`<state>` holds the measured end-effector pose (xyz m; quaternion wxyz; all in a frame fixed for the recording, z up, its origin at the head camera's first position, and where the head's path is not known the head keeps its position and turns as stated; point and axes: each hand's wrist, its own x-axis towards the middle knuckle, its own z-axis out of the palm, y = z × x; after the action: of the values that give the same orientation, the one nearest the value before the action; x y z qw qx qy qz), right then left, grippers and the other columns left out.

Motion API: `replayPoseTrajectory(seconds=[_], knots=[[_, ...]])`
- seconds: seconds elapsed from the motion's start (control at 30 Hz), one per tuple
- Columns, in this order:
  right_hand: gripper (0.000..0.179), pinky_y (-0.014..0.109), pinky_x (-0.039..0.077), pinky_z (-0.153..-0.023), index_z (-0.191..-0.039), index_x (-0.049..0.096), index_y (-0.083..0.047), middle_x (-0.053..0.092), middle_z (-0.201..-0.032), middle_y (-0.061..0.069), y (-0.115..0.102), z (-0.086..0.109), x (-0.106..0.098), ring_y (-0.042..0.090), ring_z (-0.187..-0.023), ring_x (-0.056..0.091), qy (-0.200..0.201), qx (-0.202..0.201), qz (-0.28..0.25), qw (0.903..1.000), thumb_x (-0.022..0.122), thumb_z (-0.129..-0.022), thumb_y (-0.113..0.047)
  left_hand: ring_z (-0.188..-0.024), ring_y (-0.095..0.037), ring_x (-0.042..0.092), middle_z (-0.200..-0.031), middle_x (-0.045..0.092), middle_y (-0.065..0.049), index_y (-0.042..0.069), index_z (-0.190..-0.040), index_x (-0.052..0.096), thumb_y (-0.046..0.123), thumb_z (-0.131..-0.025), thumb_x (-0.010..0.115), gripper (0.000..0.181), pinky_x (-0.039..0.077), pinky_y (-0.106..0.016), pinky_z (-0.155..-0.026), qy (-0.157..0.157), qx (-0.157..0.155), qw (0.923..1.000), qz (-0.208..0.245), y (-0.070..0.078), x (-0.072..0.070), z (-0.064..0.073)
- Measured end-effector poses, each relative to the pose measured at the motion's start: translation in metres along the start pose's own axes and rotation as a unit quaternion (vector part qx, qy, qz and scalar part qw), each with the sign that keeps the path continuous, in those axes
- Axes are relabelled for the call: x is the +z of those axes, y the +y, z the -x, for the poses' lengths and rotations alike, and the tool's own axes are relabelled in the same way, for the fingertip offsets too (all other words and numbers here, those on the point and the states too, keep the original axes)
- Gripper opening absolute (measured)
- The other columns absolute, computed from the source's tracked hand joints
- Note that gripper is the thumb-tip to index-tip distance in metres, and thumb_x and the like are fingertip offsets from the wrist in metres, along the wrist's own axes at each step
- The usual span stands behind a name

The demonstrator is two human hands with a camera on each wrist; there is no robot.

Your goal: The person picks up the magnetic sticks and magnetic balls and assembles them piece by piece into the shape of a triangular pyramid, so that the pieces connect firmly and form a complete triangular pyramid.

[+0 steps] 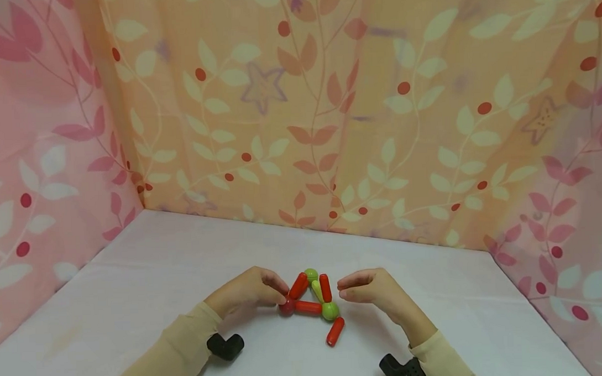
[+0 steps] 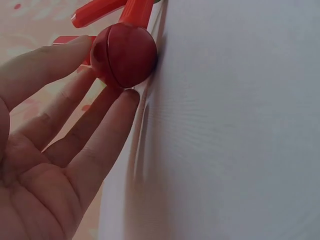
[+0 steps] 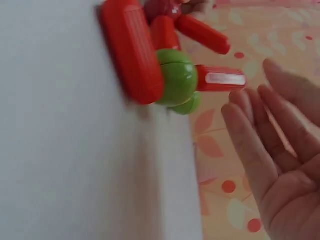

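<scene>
My left hand [image 1: 252, 289] holds a dark red ball [image 2: 132, 55] between thumb and fingertips, at the left corner of a small ball-and-rod toy frame. A red rod [image 1: 308, 308] joins this ball to a green ball [image 3: 177, 77] at the front right. Another red rod [image 1: 298, 286] slants from the red ball towards a rear green ball [image 1: 311, 274], and a yellow-green rod [image 1: 317, 290] runs between the green balls. From the front green ball a red rod [image 3: 222, 78] stands up. My right hand [image 1: 371, 288] is just right of it, fingers loosely bent, holding nothing.
A loose-looking red rod [image 1: 335, 332] lies in front of the front green ball; whether they touch I cannot tell. The white tabletop [image 1: 184, 253] meets patterned cloth walls [image 1: 329, 154] at the back and sides. Black wrist mounts [image 1: 226, 346] sit by both cuffs.
</scene>
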<state>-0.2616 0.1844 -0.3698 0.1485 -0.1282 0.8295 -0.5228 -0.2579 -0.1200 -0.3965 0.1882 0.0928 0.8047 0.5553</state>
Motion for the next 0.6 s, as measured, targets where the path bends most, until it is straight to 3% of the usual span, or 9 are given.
replayPoseTrajectory(seconds=[0.17,0.4,0.6], knots=[[0.042,0.033,0.057,-0.089,-0.119,0.070,0.000,0.074,-0.114,0.011,0.013,0.004,-0.005,0.014,-0.099,0.070,-0.035,0.009,-0.012,0.9993,0.078,-0.085,-0.023,-0.086,-0.013,0.064,-0.094,0.073,-0.001,0.003,-0.102,0.074,0.008,-0.080,0.077,0.023,0.056,-0.029,-0.083,-0.012,0.002,0.9999,0.004,-0.003,-0.001,-0.001],[0.039,0.030,0.058,-0.087,-0.117,0.071,0.001,0.075,-0.111,0.009,0.025,0.008,-0.007,0.012,-0.094,0.069,-0.073,0.037,-0.027,0.9962,0.079,-0.085,-0.020,-0.085,-0.013,0.062,-0.093,0.073,0.000,0.005,-0.102,0.074,0.011,-0.080,0.078,0.023,0.054,-0.026,-0.079,-0.005,-0.007,0.9999,-0.012,-0.004,-0.001,-0.001],[0.038,0.030,0.057,-0.087,-0.116,0.071,0.001,0.076,-0.110,0.008,0.030,0.010,-0.005,0.012,-0.093,0.070,-0.088,0.058,-0.035,0.9938,0.079,-0.084,-0.019,-0.085,-0.014,0.062,-0.095,0.072,-0.001,0.005,-0.102,0.074,0.010,-0.080,0.078,0.023,0.054,-0.026,-0.078,-0.009,-0.005,0.9999,-0.014,-0.004,0.001,-0.002]])
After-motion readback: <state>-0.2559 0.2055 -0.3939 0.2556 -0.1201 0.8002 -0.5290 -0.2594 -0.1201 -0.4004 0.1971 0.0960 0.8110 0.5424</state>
